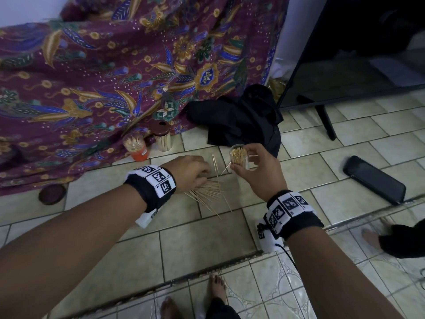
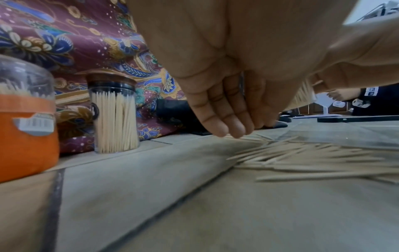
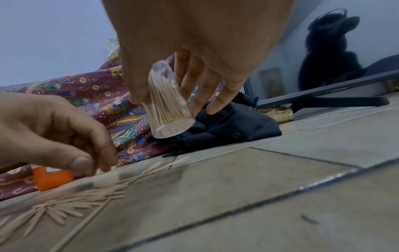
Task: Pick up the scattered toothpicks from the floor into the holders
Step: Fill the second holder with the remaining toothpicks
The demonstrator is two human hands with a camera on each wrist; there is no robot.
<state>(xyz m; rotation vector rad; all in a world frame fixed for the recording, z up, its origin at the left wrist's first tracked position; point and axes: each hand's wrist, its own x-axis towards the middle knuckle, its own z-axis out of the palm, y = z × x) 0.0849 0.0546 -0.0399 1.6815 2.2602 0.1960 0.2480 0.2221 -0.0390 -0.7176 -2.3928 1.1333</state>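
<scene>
Loose toothpicks (image 1: 207,192) lie in a fanned pile on the tiled floor, with a few strays (image 1: 215,164) just beyond it. My left hand (image 1: 205,173) reaches down onto the pile's far edge. Its fingers (image 2: 233,133) are nearly straight, their tips touching the toothpicks (image 2: 313,158), and nothing shows between them. My right hand (image 1: 242,161) holds a clear holder (image 1: 238,155) packed with toothpicks above the floor, thumb on one side and fingers on the other. The right wrist view shows that holder (image 3: 172,122) tilted, and the left hand (image 3: 92,165) low over the toothpicks (image 3: 71,204).
An orange-labelled holder (image 1: 135,147) and a brown-lidded holder (image 1: 162,137) stand by the patterned cloth (image 1: 92,77). A brown lid (image 1: 51,194) lies at left. A black garment (image 1: 241,120), a phone (image 1: 374,179) and a TV stand leg (image 1: 324,120) are to the right.
</scene>
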